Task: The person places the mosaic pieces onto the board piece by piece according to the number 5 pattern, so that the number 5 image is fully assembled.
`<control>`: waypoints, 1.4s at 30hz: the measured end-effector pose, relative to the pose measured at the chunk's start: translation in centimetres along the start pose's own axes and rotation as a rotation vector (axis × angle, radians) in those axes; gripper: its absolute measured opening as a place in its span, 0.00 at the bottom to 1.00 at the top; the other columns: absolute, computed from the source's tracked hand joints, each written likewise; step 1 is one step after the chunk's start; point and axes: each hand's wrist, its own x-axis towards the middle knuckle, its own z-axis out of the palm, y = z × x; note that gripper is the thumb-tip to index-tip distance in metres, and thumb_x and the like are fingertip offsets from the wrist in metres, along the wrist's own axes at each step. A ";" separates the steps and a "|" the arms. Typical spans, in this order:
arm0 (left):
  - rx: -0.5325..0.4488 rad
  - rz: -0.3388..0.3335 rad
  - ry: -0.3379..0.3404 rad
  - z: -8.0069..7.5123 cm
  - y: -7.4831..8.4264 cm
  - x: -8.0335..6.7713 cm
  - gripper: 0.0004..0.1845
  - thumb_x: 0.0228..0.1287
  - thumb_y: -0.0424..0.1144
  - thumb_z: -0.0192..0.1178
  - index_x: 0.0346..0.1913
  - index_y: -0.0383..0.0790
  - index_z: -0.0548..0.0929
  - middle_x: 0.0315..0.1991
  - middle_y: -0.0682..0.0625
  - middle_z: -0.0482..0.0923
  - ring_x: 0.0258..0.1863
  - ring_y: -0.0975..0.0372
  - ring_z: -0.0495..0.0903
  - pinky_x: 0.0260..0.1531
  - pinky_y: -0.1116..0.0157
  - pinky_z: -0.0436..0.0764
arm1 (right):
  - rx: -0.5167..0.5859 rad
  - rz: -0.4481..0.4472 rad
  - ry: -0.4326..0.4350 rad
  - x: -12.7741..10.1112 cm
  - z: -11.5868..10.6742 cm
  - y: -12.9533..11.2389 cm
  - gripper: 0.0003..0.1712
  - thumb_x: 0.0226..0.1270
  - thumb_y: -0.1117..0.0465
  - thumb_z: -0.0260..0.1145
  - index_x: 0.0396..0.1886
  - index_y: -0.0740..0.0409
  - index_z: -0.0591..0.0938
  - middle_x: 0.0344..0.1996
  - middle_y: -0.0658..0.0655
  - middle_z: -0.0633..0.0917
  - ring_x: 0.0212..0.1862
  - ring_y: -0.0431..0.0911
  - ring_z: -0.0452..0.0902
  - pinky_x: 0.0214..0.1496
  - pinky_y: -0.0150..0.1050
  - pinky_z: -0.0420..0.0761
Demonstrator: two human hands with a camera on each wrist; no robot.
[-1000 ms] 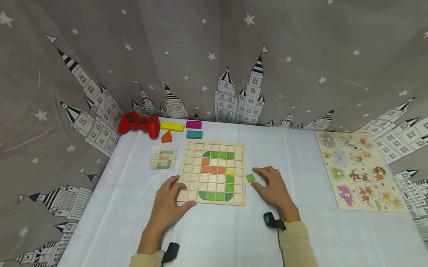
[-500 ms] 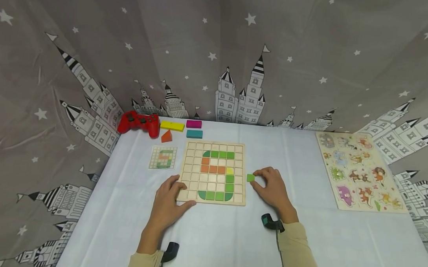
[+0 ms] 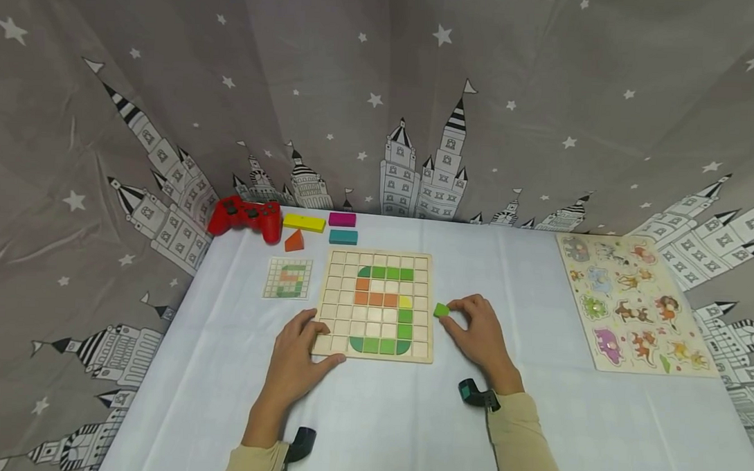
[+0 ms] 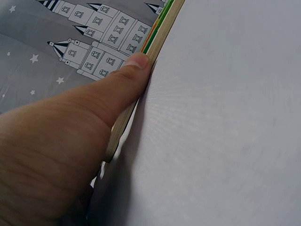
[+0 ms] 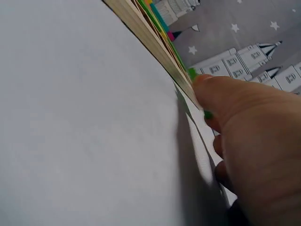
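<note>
A square wooden grid board [image 3: 342,309] lies on the table, with green, orange and yellow tiles set in some of its cells. My left hand [image 3: 299,361] grips its near left corner. The thumb [image 4: 136,61] lies along the near edge in the left wrist view, and the other fingers reach over the left side. Just off the board's right edge, my right hand [image 3: 481,334] pinches a green square tile [image 3: 441,310] between thumb and index finger. In the right wrist view the thumb hides most of that tile [image 5: 192,73].
Left of the board lies a small pattern card [image 3: 287,279]. Behind are a red game controller [image 3: 245,216], a yellow block [image 3: 304,222], a magenta block [image 3: 342,219], a teal block [image 3: 343,237] and an orange triangular block [image 3: 294,240]. An animal puzzle [image 3: 636,303] lies far right.
The right thumb and index finger have closed on the green tile, which now looks tilted beside the board. My left hand stays in place at the corner.
</note>
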 end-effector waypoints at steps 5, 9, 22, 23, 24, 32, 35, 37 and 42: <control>0.006 0.007 -0.003 -0.1 0.0 0.0 0.30 0.48 0.52 0.81 0.49 0.45 0.78 0.74 0.42 0.65 0.76 0.45 0.60 0.75 0.40 0.57 | 0.079 -0.033 0.036 -0.2 0.8 -1.3 0.16 0.63 0.53 0.75 0.45 0.57 0.86 0.45 0.57 0.82 0.51 0.53 0.77 0.55 0.51 0.76; -0.005 0.011 -0.004 -0.1 0.0 0.0 0.30 0.48 0.51 0.81 0.50 0.45 0.78 0.74 0.42 0.65 0.76 0.45 0.60 0.75 0.40 0.57 | 0.103 -0.112 0.020 -0.5 1.9 -3.4 0.15 0.62 0.53 0.76 0.44 0.55 0.86 0.44 0.56 0.82 0.49 0.52 0.76 0.54 0.49 0.77; 0.000 0.023 -0.002 0.0 0.1 0.0 0.29 0.48 0.51 0.80 0.49 0.45 0.78 0.74 0.42 0.65 0.76 0.45 0.60 0.75 0.39 0.58 | -0.006 -0.245 -0.092 -1.2 5.5 -9.3 0.17 0.62 0.48 0.76 0.45 0.51 0.88 0.42 0.50 0.81 0.44 0.46 0.73 0.50 0.43 0.75; 0.000 0.023 -0.001 0.0 0.1 0.0 0.29 0.48 0.51 0.80 0.49 0.45 0.77 0.74 0.42 0.65 0.76 0.45 0.60 0.75 0.39 0.57 | -0.022 -0.252 -0.094 -1.2 5.7 -9.6 0.17 0.62 0.48 0.75 0.45 0.51 0.88 0.42 0.50 0.81 0.44 0.46 0.73 0.49 0.43 0.75; 0.001 0.023 -0.001 0.0 0.1 0.0 0.29 0.48 0.51 0.80 0.49 0.45 0.77 0.74 0.42 0.65 0.76 0.45 0.60 0.75 0.39 0.57 | -0.037 -0.259 -0.095 -1.2 5.8 -9.8 0.17 0.62 0.48 0.75 0.45 0.51 0.88 0.42 0.50 0.81 0.44 0.46 0.73 0.48 0.42 0.74; 0.006 0.022 -0.002 0.0 0.1 -0.1 0.29 0.48 0.52 0.80 0.49 0.46 0.78 0.74 0.42 0.65 0.76 0.45 0.61 0.75 0.39 0.58 | -0.128 -0.296 -0.077 -1.1 6.8 -10.8 0.17 0.62 0.46 0.75 0.45 0.49 0.88 0.40 0.48 0.81 0.42 0.44 0.74 0.46 0.41 0.74; 0.008 0.028 0.003 0.0 0.0 -0.1 0.29 0.48 0.52 0.81 0.49 0.45 0.78 0.73 0.42 0.65 0.76 0.45 0.61 0.75 0.39 0.58 | -0.137 -0.294 -0.077 -1.0 7.0 -11.1 0.16 0.62 0.46 0.75 0.45 0.48 0.88 0.40 0.48 0.80 0.42 0.44 0.73 0.47 0.41 0.74; 0.008 0.029 0.004 0.0 0.0 0.0 0.29 0.48 0.52 0.81 0.49 0.45 0.78 0.73 0.42 0.65 0.76 0.45 0.61 0.75 0.39 0.58 | -0.138 -0.290 -0.078 -0.9 7.0 -11.3 0.16 0.62 0.47 0.75 0.45 0.49 0.88 0.40 0.48 0.80 0.42 0.45 0.73 0.47 0.41 0.74; 0.008 0.034 0.005 -0.1 0.0 0.0 0.29 0.48 0.52 0.80 0.49 0.45 0.77 0.73 0.42 0.66 0.75 0.45 0.61 0.74 0.39 0.59 | -0.146 -0.261 -0.096 -0.8 7.0 -11.8 0.16 0.63 0.46 0.75 0.45 0.49 0.88 0.39 0.49 0.81 0.41 0.44 0.72 0.48 0.41 0.74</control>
